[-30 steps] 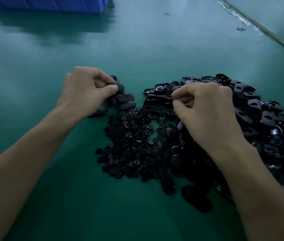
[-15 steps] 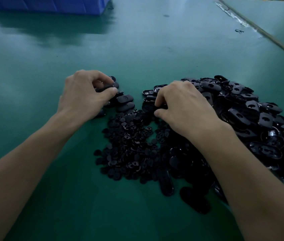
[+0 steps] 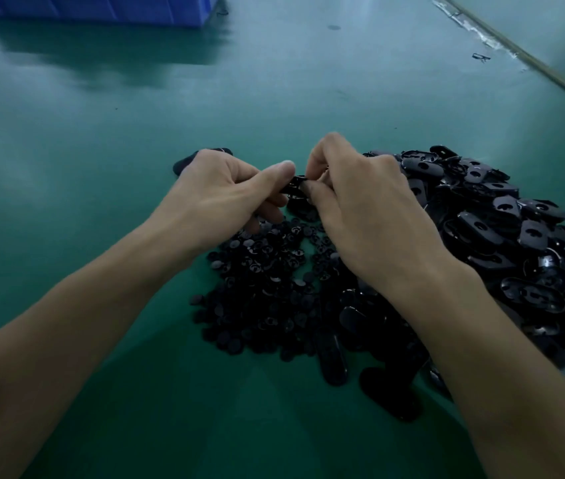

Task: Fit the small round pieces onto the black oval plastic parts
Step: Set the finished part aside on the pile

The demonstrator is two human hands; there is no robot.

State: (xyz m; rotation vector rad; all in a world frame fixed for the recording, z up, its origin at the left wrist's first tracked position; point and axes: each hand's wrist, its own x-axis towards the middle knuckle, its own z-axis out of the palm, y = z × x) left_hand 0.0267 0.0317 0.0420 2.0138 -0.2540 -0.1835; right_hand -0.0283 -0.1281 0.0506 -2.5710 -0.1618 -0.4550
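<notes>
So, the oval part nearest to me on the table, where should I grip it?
Pinch the oval part across its two long edges, coming from above: it seems to lie flat on the table, and its width is the shorter span.

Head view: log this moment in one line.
left hand pinches black part | right hand pinches it too | small round pieces heaped underneath

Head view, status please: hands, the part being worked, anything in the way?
Both pinching: left hand and right hand on one black part, mid-air. Fit cannot be seen. Loose round pieces and oval parts heaped below, nothing blocking.
</notes>
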